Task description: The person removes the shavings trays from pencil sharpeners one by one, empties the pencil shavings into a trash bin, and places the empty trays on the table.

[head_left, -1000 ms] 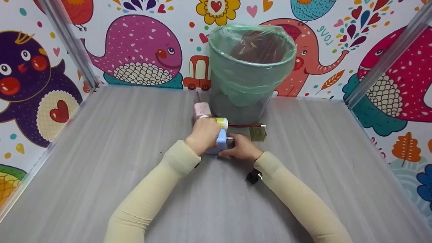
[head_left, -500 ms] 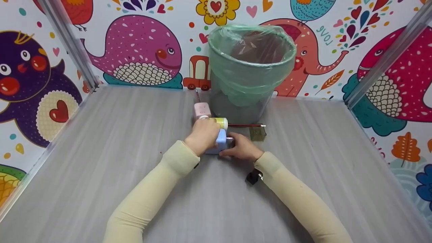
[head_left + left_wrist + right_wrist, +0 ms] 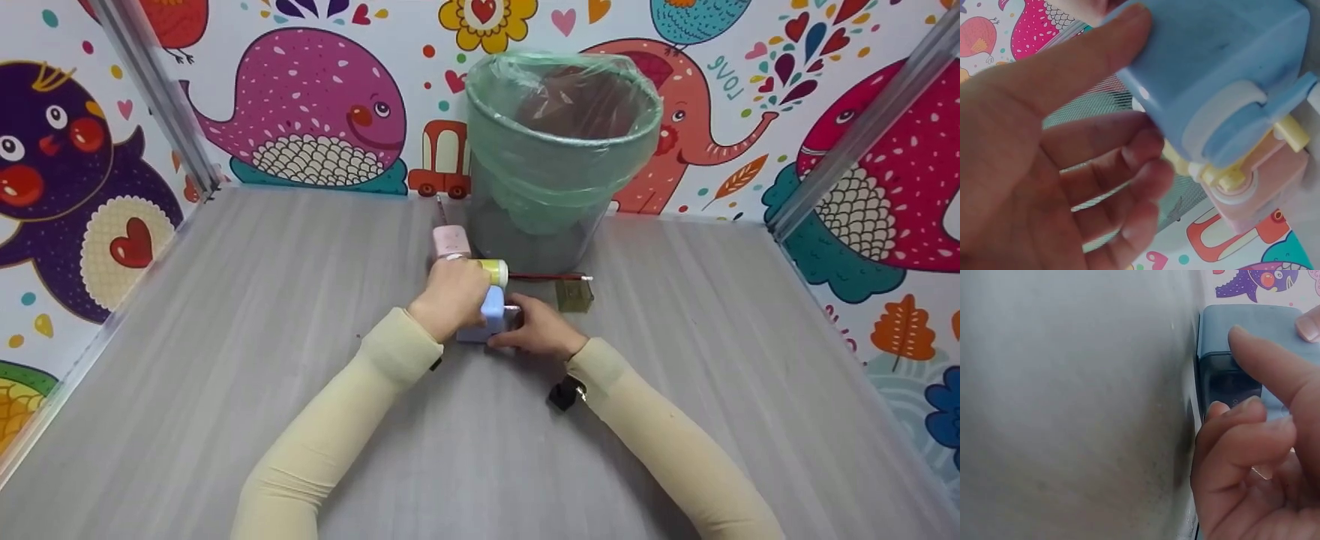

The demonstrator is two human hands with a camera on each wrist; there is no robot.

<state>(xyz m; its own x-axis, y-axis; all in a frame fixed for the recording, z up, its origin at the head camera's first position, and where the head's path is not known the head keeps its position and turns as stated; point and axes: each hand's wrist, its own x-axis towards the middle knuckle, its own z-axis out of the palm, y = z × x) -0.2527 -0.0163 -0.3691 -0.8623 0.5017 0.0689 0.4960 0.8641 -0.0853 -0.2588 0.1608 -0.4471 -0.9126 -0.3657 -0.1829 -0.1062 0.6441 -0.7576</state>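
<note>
A trash bin [image 3: 525, 225] with a green liner [image 3: 566, 172] stands close behind the work, against the cartoon-printed wall [image 3: 315, 112]. At its foot lie a red-and-black pencil [image 3: 544, 277] and a translucent olive box [image 3: 574, 295]. A pink pencil sharpener [image 3: 451, 241] stands just behind the left hand [image 3: 452, 294], with a thin pencil [image 3: 441, 211] reaching back from it. A yellow-and-white cylinder [image 3: 495, 271] is partly covered by that hand.

The blue pencil sharpener [image 3: 492, 304] is on the worktop [image 3: 315, 420] in front of the bin, between both hands; the left one hides much of it from the head camera. The left wrist view reveals its blue crank [image 3: 1264, 121] and the left thumb and index finger gripping the body, the other fingers loosely bent. Only the right wrist view shows the dark drawer [image 3: 1227, 379] clearly: the right hand [image 3: 544, 330] holds that end between thumb and curled fingers; whether they pinch the drawer itself, I cannot tell.
</note>
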